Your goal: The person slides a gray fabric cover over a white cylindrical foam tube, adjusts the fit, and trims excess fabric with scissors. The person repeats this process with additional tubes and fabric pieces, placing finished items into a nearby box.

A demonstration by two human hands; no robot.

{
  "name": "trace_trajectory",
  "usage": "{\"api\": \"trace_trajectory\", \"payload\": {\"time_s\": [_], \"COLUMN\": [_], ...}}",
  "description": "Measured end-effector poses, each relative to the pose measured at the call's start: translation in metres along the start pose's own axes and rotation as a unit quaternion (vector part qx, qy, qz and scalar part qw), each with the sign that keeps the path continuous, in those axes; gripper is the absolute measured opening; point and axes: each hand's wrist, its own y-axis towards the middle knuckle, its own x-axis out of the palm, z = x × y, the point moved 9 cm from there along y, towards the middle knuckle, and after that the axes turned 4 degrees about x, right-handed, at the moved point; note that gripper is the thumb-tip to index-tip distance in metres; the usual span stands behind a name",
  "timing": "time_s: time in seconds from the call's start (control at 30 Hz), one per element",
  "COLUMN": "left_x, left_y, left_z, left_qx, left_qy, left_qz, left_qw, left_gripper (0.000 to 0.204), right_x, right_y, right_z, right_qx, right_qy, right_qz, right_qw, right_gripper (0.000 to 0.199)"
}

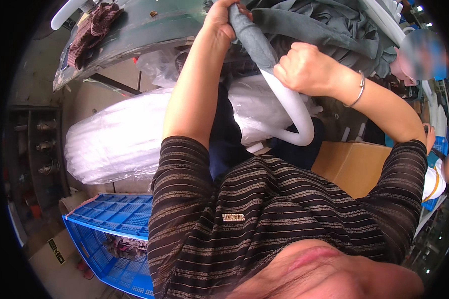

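A long white foam tube bends in a curve in front of my body. A grey fabric sleeve covers its upper stretch, and the white foam shows bare below the sleeve's edge. At the top, my left hand is wrapped round the covered part. Closed like a fist, my right hand grips the sleeve's lower edge, against the tube; its fingertips are hidden. Behind my hands, a heap of grey fabric sleeves lies on the table.
White tubes in clear plastic wrap lie below the table. A blue crate stands at lower left, a cardboard box at right. A checked cloth hangs over the table's left corner. Another person's hand shows at far right.
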Motion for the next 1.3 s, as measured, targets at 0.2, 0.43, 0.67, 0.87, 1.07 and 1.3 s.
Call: {"api": "trace_trajectory", "payload": {"time_s": [0.2,0.43,0.67,0.87,1.07,1.3], "left_x": [0.017,0.084,0.082,0.048,0.064,0.065], "left_y": [-0.017,-0.072,-0.071,-0.055,-0.066,-0.071], "left_z": [0.002,0.022,0.021,0.007,-0.013,-0.01], "left_qx": [0.052,0.04,0.056,0.114,0.039,0.012], "left_qy": [-0.001,-0.243,-0.205,0.063,-0.043,-0.063], "left_qz": [-0.033,-0.275,-0.277,-0.1,-0.164,-0.18], "left_qw": [0.998,0.929,0.937,0.986,0.985,0.982], "left_gripper": [0.03,0.019,0.026,0.026,0.024,0.018], "right_x": [-0.005,0.041,0.077,0.061,0.018,0.004], "right_y": [-0.018,-0.054,-0.037,-0.036,-0.021,-0.009], "right_z": [0.006,0.053,0.017,0.046,0.056,0.056], "right_qx": [0.068,0.382,0.395,0.5,0.42,0.235], "right_qy": [0.042,0.515,0.797,0.406,0.25,0.155], "right_qz": [0.03,0.086,0.084,0.065,0.115,0.096], "right_qw": [0.996,0.763,0.449,0.762,0.865,0.955], "right_gripper": [0.017,0.031,0.049,0.046,0.038,0.032]}}
